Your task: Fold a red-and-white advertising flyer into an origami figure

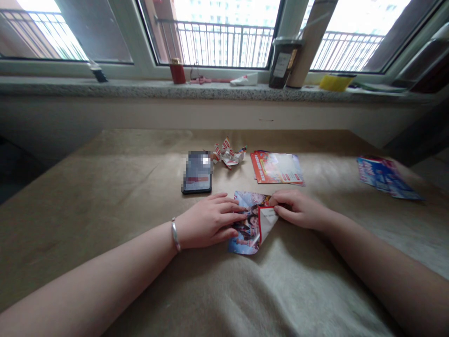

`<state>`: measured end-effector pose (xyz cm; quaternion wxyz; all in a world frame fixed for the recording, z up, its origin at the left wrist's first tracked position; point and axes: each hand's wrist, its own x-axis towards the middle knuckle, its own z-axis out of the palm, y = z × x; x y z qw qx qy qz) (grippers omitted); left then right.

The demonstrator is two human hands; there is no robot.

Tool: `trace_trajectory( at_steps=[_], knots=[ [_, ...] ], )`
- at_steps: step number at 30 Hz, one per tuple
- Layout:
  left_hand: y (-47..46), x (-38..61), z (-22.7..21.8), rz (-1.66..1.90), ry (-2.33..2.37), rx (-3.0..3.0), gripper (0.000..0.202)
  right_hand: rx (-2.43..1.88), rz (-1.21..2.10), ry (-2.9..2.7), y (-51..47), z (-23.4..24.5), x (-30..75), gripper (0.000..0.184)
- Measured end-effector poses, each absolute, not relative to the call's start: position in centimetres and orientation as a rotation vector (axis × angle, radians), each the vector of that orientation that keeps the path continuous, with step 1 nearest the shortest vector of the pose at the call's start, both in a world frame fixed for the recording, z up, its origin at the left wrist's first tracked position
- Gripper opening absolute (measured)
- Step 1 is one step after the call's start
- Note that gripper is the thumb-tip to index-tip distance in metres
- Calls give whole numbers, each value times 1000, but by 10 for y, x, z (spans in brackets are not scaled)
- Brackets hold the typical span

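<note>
In the middle of the table lies a colourful printed leaflet [248, 234] with pictured people on it. Its right side is folded over, so a white triangular flap with a red edge shows. My left hand [213, 220], with a silver bangle at the wrist, rests flat on the leaflet's left part, fingers stretched out. At the upper right, my right hand [298, 208] pinches the folded edge between thumb and fingers. A phone [198, 175] lies just beyond my left hand, its screen blurred out.
Crumpled printed paper [228, 154] sits beside the phone. A stack of orange leaflets [277, 167] lies further right, and blue leaflets [387, 178] are near the table's right edge. On the windowsill [140, 90] stand a dark lidded container [283, 63], a red cylinder [177, 72] and a yellow object [336, 82].
</note>
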<state>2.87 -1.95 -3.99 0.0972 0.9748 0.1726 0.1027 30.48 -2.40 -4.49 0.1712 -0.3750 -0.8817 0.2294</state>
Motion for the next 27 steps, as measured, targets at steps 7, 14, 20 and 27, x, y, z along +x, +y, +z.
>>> trace_trajectory(
  at_steps=[7, 14, 20, 27],
  knots=[
    [-20, 31, -43, 345, 537, 2829, 28, -1391, 417, -2481, -27, -46, 294, 16],
    [-23, 34, -47, 481, 665, 2730, 32, -1479, 250, -2467, -28, -47, 287, 16],
    [-22, 38, -49, 438, 561, 2839, 40, -1505, 241, -2402, -27, -54, 286, 15],
    [-22, 40, -50, 356, 559, 2924, 41, -1243, 241, -2352, -28, -53, 287, 17]
  ],
)
